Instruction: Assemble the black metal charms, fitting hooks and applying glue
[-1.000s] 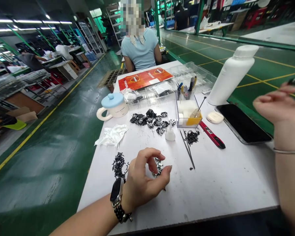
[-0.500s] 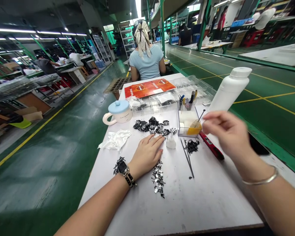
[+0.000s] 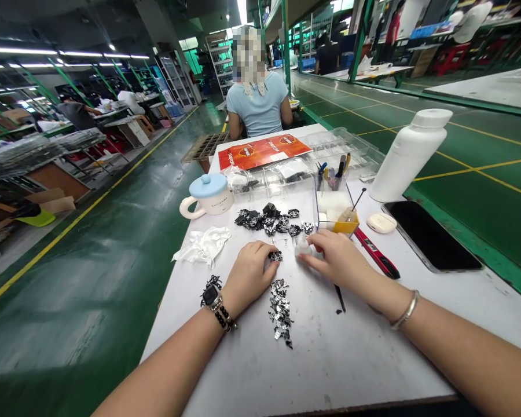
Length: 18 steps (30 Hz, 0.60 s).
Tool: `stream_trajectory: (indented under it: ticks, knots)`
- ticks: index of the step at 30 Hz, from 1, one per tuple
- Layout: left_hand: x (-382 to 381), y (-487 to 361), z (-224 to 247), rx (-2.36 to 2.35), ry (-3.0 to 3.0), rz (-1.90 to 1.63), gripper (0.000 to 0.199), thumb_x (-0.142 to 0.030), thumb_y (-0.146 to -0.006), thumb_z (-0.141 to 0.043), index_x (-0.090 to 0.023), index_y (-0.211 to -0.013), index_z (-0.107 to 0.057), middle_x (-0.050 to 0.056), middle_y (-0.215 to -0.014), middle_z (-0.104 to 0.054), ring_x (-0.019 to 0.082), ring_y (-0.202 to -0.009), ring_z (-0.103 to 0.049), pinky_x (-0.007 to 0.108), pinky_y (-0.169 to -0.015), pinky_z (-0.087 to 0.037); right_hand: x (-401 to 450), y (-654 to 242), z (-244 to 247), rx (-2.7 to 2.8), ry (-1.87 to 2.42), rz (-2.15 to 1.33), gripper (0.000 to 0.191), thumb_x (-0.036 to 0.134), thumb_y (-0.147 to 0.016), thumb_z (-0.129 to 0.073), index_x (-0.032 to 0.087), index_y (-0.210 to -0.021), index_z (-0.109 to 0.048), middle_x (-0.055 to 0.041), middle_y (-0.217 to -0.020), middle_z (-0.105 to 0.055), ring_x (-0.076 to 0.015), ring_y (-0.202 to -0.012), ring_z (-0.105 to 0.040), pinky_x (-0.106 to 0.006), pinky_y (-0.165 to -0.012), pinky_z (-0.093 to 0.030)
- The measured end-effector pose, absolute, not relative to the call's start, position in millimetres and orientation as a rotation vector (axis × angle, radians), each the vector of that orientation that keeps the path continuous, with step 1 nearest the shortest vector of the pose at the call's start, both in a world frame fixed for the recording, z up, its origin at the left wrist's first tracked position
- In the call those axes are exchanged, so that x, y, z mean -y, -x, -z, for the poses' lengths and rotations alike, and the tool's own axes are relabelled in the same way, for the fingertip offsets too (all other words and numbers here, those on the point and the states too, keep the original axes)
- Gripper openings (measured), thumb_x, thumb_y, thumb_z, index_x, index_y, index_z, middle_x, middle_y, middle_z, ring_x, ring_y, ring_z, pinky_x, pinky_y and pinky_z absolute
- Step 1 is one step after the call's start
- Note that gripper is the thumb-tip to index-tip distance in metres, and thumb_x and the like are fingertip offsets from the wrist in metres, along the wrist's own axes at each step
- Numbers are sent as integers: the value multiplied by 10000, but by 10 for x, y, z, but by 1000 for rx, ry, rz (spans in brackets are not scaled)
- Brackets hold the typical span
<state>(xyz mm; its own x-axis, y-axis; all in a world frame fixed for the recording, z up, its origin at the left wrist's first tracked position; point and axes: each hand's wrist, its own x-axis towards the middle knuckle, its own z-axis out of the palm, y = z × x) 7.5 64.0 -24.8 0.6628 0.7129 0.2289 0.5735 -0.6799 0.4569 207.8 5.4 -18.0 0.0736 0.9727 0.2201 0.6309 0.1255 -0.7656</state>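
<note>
Between thumb and fingers, my left hand (image 3: 252, 272) pinches a small black-and-silver part (image 3: 276, 255) just above the white table. To its right, my right hand (image 3: 336, 255) has its thumb and fingers closed around a small translucent bottle (image 3: 303, 248). Beyond both hands lies a pile of black-and-silver parts (image 3: 269, 220). Small shiny metal pieces (image 3: 280, 310) are spread in a strip nearer to me. Small black pieces (image 3: 212, 282) lie partly behind my left wrist. A dark thin tool (image 3: 340, 299) pokes out below my right forearm.
A lidded cup (image 3: 209, 196) and white tissue (image 3: 204, 246) are at left. A clear tool box (image 3: 334, 205), red cutter (image 3: 377, 253), phone (image 3: 434, 236), oval case (image 3: 381, 223) and white bottle (image 3: 408, 156) are at right. A person (image 3: 258, 104) sits beyond the table.
My right hand has come down and left from beside the box's thin stick to the small bottle. My left hand, flat before, has drawn back slightly and now pinches a part.
</note>
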Motion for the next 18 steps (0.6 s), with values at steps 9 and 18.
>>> stream_trajectory:
  ticks: [9,18]
  knots:
    - [-529,5,140,-970,-2274,-713,196,-272,-819,-581,-237,-1012,-583,46,-1087,-567,169,-845,-560,348,-801,-476,11,-2105,17,1084,1249,-1095,410,473,-693,-662,227,-731,-336,22,-649,-559,-139,-632,-568,-281,-595,-447]
    - [-449,-29,216,-1048,-1792,-675,406,-428,-718,-692,-263,-1074,-583,38,-1071,-625,206,-935,-593,318,-805,-523,-2,-2169,-44,741,960,-1100,359,518,-723,-641,197,-737,-480,29,-629,-527,-72,-540,-456,-213,-508,-366]
